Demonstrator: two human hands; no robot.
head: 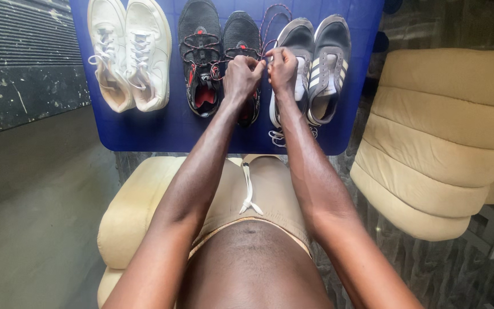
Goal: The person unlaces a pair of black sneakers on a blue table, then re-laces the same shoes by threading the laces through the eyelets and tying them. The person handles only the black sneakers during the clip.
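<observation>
Laces (265, 52) of the black shoe (243, 43) run between my two hands, pinched tight in the left grip (242, 75) and the right grip (282, 67), which sit nearly touching just over that shoe. It lies mid-row on the blue table (144, 129), its mate (200, 57) to the left, white shoes (128, 51) beyond, grey shoes (315, 63) at right.

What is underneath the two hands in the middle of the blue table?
Under the left hand and right hand lies a black shoe with red-and-black laces. Its midsection is covered, so the eyelets there cannot be seen. It rests on the blue table.
</observation>
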